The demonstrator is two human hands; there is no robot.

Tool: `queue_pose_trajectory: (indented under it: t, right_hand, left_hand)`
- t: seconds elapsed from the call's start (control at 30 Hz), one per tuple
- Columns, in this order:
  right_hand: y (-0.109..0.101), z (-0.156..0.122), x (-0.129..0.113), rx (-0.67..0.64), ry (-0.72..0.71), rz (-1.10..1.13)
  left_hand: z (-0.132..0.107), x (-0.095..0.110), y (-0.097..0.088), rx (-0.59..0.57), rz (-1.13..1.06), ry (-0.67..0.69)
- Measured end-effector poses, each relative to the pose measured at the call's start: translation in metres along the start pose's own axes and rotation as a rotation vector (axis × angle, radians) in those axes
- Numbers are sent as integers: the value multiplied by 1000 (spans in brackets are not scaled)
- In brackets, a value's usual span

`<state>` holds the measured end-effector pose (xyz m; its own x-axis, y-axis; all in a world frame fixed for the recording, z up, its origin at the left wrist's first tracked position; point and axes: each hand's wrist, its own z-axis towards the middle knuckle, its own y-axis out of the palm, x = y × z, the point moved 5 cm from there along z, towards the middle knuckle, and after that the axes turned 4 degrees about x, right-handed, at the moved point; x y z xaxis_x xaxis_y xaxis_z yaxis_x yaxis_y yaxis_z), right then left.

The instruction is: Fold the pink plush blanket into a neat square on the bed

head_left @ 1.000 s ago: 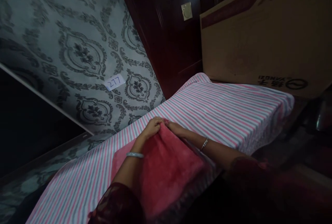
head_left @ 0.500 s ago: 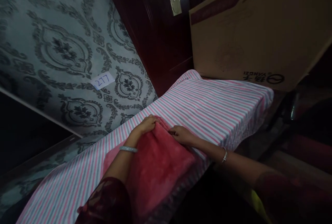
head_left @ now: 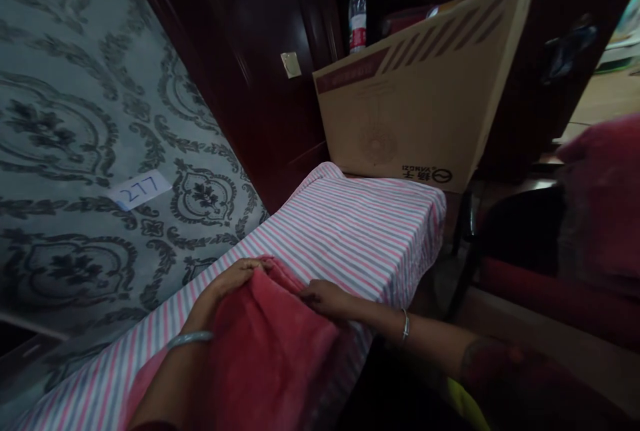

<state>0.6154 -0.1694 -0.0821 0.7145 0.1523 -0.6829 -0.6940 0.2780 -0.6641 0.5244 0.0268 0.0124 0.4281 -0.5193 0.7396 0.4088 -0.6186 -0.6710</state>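
A soft red towel (head_left: 270, 344) with a dark fringed edge lies folded over the near side of a table draped in striped cloth (head_left: 350, 218). At the towel's far left corner, my left hand (head_left: 243, 276) is closed on the fabric, a pale bangle on its wrist. My right hand (head_left: 325, 298) pinches the far edge a little to the right, its wrist wearing a thin bracelet. Between the hands the towel rises in loose folds. My left forearm covers part of the towel's left side.
Behind the table leans a large cardboard box (head_left: 400, 111), a plastic bottle (head_left: 357, 18) by its top edge. Patterned wallpaper with a paper label (head_left: 141, 190) reading 277 borders the left. At right stands a chair with red fabric (head_left: 605, 211) over it.
The camera view has swung right, bringing the bottle and the chair into sight. Both hands keep their grip, and the towel between them has bunched up slightly more.
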Motion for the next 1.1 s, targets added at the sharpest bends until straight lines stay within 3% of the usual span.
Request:
queue_pose_trajectory:
  t: [0.17, 0.4, 0.63, 0.8, 0.97, 1.1]
  right_hand:
    - [2, -7, -14, 25, -57, -190]
    - [-13, -39, -30, -65, -196, -81]
    - [-22, -67, -32, -54, -172, -49]
    - [-21, -84, -20, 45, -49, 164]
    - [-20, -92, -4, 106, 113, 411]
    - [-35, -91, -6, 217, 112, 342]
  left_hand:
    - [6, 2, 4, -43, -5, 15]
    - [1, -2, 20, -225, -87, 86]
    - [-5, -2, 19, -214, 7, 124]
    - [4, 2, 25, -188, 156, 146]
    - [11, 9, 55, -54, 390, 162]
    - [4, 19, 75, 84, 488, 211]
